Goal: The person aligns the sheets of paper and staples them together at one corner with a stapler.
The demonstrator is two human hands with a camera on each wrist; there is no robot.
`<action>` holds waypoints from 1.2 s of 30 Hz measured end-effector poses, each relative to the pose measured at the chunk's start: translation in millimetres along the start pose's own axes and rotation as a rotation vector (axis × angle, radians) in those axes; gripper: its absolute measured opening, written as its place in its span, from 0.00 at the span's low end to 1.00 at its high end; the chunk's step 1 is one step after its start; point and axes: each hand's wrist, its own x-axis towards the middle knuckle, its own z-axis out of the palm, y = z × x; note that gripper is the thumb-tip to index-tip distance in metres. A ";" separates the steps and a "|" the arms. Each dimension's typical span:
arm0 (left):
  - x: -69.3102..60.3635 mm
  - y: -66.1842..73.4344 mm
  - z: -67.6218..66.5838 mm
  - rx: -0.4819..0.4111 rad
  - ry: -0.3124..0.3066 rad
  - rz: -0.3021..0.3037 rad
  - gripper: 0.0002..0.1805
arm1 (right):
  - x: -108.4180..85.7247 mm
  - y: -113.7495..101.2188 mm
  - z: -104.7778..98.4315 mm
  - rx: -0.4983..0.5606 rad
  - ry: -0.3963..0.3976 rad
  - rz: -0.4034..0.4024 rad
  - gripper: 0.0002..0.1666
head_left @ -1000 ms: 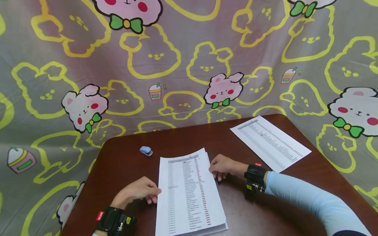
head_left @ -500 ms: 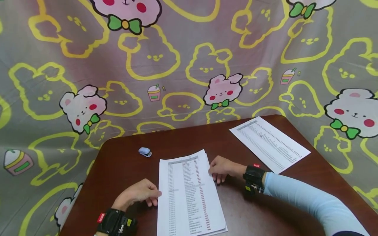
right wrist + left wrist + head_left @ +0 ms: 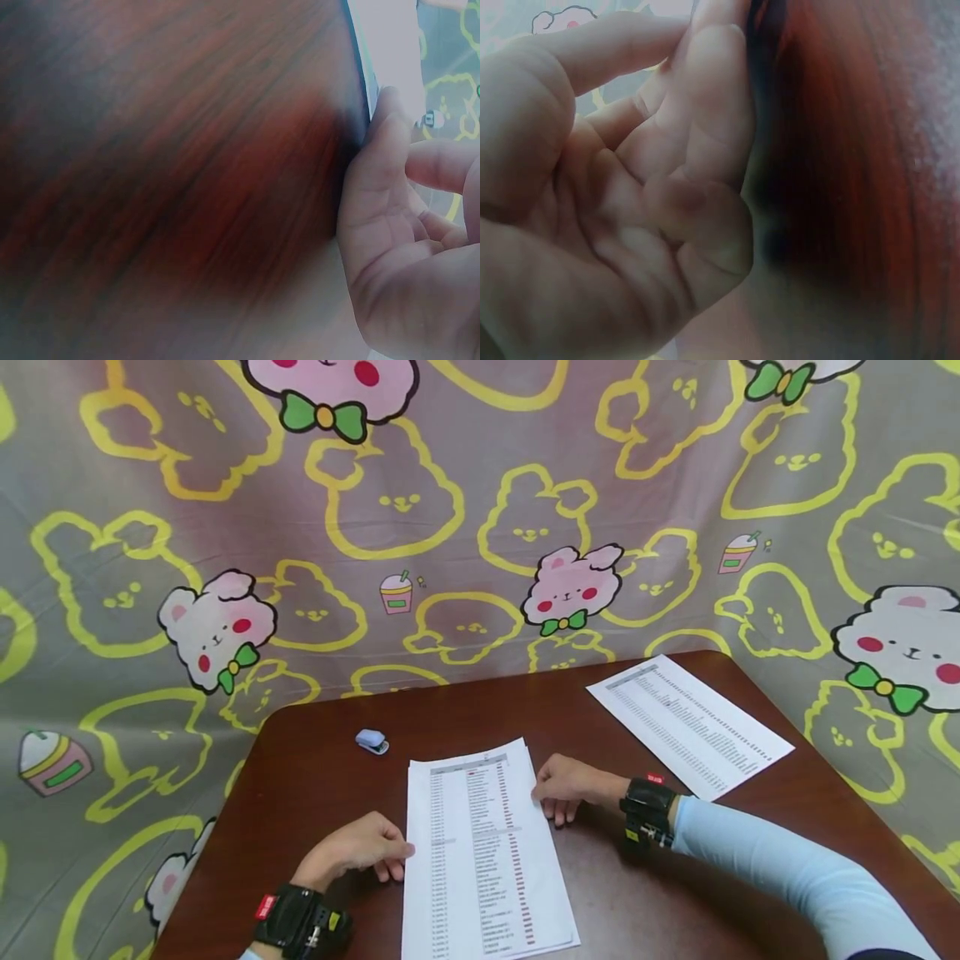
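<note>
A stack of printed paper sheets (image 3: 491, 852) lies at the front middle of the table, its columns of text facing up. My left hand (image 3: 362, 847) pinches the stack's left edge between thumb and curled fingers. On the opposite side, my right hand (image 3: 564, 787) pinches the right edge nearer the top. In the left wrist view the left hand (image 3: 630, 172) has its thumb tip meeting the forefinger, the other fingers curled. The right wrist view has the right hand (image 3: 409, 225) at the edge of the white paper (image 3: 390, 45). Sheet edges stick out slightly at the lower right corner.
A small light-blue stapler (image 3: 372, 742) sits left of and beyond the stack. Another printed sheet (image 3: 686, 722) lies at an angle at the back right of the brown table (image 3: 487, 718). A patterned curtain (image 3: 465, 527) hangs behind the table.
The sheets at the stack's lower right corner lie closer together than a second ago. Both hands stay at the edges with hardly any movement; the head view shifts slightly.
</note>
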 end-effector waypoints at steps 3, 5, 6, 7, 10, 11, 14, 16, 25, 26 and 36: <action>-1.3 0.9 0.8 0.003 -0.003 -0.013 0.13 | 0.7 1.6 0.1 -0.007 -0.002 0.002 0.10; -1.7 0.9 1.2 0.002 -0.005 -0.018 0.13 | 1.2 2.2 0.0 -0.014 -0.001 0.002 0.10; -1.6 0.8 1.5 0.003 -0.005 -0.020 0.13 | 1.3 2.3 -0.2 -0.016 -0.003 0.001 0.10; -1.3 0.8 1.7 0.005 -0.005 -0.021 0.13 | 1.4 2.4 -0.4 -0.019 -0.003 0.000 0.10; -0.2 0.1 2.8 0.009 0.000 -0.013 0.13 | 1.0 2.6 -1.1 -0.027 -0.001 -0.005 0.10; 0.2 -0.3 3.4 0.012 0.002 -0.009 0.13 | 0.6 2.8 -1.3 -0.032 0.001 -0.007 0.10; 0.1 -1.3 5.1 0.016 0.008 0.004 0.13 | -0.7 2.9 -1.3 -0.052 0.008 -0.009 0.11; -0.2 -1.2 6.0 0.018 0.011 0.006 0.13 | -2.1 2.4 -1.0 -0.069 0.015 -0.012 0.11; -3.6 2.7 0.3 0.060 0.039 -0.048 0.17 | -7.7 -2.9 -2.9 -0.172 0.046 -0.052 0.14; -4.1 3.6 -0.9 0.064 0.045 -0.055 0.17 | -7.0 -1.5 -3.8 -0.188 0.054 -0.064 0.14; -9.5 20.8 -7.1 0.011 0.148 0.091 0.18 | -13.4 -9.9 -27.0 -0.321 0.126 -0.173 0.11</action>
